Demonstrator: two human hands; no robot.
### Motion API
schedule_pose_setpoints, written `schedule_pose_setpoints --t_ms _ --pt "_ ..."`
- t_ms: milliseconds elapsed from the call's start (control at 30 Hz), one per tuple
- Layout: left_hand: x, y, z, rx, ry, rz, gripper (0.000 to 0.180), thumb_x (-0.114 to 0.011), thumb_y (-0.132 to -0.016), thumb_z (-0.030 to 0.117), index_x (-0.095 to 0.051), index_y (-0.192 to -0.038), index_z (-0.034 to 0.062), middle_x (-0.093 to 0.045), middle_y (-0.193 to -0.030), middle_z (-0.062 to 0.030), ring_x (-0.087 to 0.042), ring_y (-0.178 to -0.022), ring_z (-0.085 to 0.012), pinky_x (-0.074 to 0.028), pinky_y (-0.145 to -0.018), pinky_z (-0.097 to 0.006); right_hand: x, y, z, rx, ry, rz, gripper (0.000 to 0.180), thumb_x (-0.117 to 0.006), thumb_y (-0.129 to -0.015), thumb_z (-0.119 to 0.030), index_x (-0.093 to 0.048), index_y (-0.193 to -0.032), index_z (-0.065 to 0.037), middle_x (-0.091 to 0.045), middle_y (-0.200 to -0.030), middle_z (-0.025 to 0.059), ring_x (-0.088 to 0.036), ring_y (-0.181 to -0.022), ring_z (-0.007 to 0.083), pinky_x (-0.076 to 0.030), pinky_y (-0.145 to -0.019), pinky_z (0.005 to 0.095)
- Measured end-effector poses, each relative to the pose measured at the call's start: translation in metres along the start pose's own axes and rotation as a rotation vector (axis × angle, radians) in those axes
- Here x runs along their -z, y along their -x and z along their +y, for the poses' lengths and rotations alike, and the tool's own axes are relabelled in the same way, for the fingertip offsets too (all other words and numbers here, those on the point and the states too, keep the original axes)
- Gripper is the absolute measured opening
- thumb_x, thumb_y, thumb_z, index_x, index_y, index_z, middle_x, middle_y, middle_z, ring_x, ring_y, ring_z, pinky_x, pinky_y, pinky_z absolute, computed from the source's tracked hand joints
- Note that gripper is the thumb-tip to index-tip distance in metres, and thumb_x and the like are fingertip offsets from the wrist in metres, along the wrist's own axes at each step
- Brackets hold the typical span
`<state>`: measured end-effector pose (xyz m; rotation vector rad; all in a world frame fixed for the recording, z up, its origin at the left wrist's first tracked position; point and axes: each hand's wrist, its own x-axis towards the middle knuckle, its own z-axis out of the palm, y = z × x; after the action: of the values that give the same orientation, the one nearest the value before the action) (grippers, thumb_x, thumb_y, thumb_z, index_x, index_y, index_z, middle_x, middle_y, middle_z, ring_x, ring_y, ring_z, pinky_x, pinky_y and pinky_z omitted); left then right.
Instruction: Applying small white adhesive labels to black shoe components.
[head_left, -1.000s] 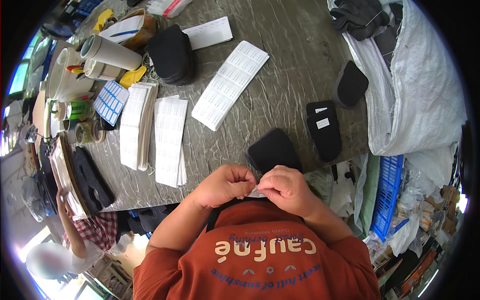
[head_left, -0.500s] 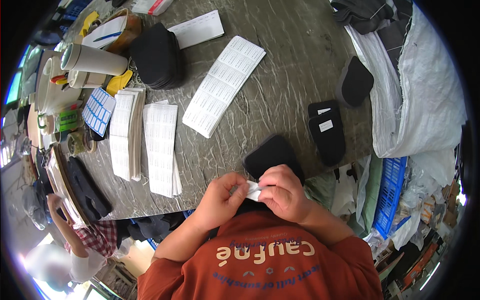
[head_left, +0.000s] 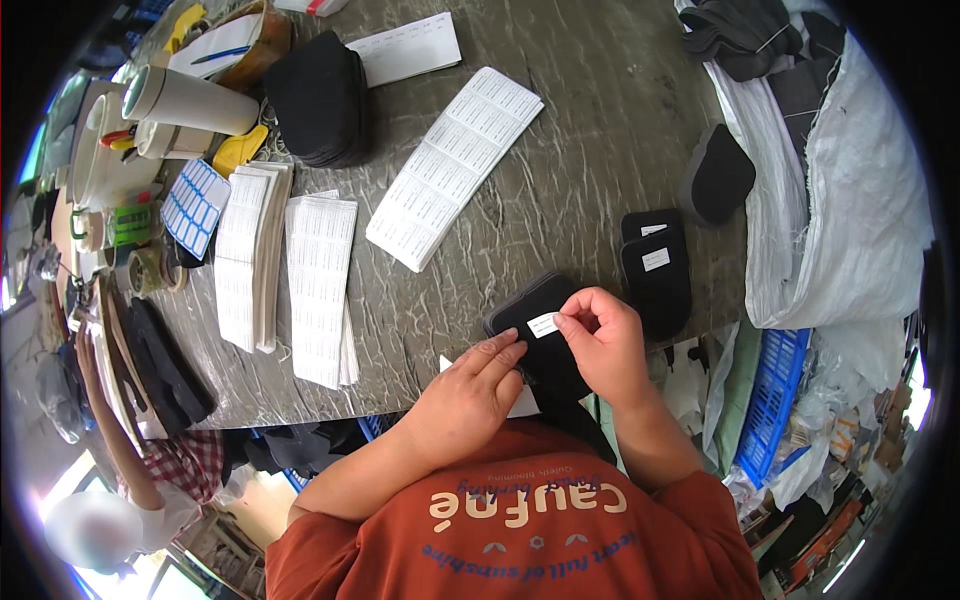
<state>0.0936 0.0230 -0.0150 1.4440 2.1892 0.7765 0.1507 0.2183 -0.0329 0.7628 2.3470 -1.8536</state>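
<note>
Pinching a small white label (head_left: 541, 326) by its right end: right hand (head_left: 610, 345), thumb and forefinger closed on it. Label lies over the upper face of a black pad (head_left: 552, 372), which sits on others at the near edge of the grey table (head_left: 590, 130). Left hand (head_left: 470, 395) palm down, fingers extended and close together, tips on the pad just beside the label's left end. White paper (head_left: 525, 404) shows either side of this hand; thumb hidden, so cannot tell whether it grips the paper. To the right, two overlapping labelled pads (head_left: 660, 292); beyond them, a black pad without visible label (head_left: 720, 178), near a white sack (head_left: 860, 210). Left of centre, printed label sheets (head_left: 455, 168).
</note>
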Motion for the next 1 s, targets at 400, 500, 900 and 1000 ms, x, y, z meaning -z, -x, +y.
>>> schedule_pose_setpoints --t_ms 400,500,900,1000 --pt "-0.004 -0.001 0.001 0.033 0.034 0.004 0.009 -0.057 -0.08 0.004 -0.055 -0.083 -0.0035 -0.057 -0.125 -0.0226 -0.055 -0.119 -0.0364 -0.048 -0.098 -0.042 -0.007 0.001 0.006 0.072 0.135 0.053 0.01 -0.071 -0.079 -0.003 -0.061 -0.081 -0.002 -0.062 -0.073 0.0083 -0.06 -0.064 0.0206 -0.048 -0.059 0.0312" --pt "0.0 -0.007 0.0 0.018 0.008 -0.02 0.01 -0.055 -0.08 0.005 -0.055 -0.085 -0.0037 -0.052 -0.133 -0.0216 -0.052 -0.121 -0.0348 -0.044 -0.102 -0.044 -0.007 0.0 0.006 0.08 0.163 0.072 0.01 -0.071 -0.079 -0.003 -0.061 -0.081 -0.003 -0.061 -0.073 0.008 -0.06 -0.064 0.021 -0.048 -0.06 0.0316" --pt "-0.003 -0.007 0.006 0.069 -0.13 -0.134 0.019 -0.051 -0.083 0.009 -0.058 -0.096 -0.0032 -0.043 -0.144 -0.019 -0.048 -0.124 -0.0321 -0.035 -0.109 -0.047 -0.014 -0.002 0.013 0.042 0.07 0.181 0.023 -0.072 -0.078 -0.001 -0.055 -0.092 -0.002 -0.064 -0.069 0.0084 -0.061 -0.058 0.0164 -0.048 -0.055 0.0287" --pt "-0.001 -0.008 0.007 0.083 -0.146 -0.158 0.019 -0.051 -0.083 0.009 -0.059 -0.096 -0.0027 -0.044 -0.144 -0.0187 -0.048 -0.124 -0.0321 -0.035 -0.109 -0.047 -0.018 -0.005 0.014 0.072 0.084 0.23 0.023 -0.073 -0.076 -0.002 -0.055 -0.091 -0.002 -0.061 -0.065 0.0091 -0.061 -0.056 0.022 -0.048 -0.054 0.0324"
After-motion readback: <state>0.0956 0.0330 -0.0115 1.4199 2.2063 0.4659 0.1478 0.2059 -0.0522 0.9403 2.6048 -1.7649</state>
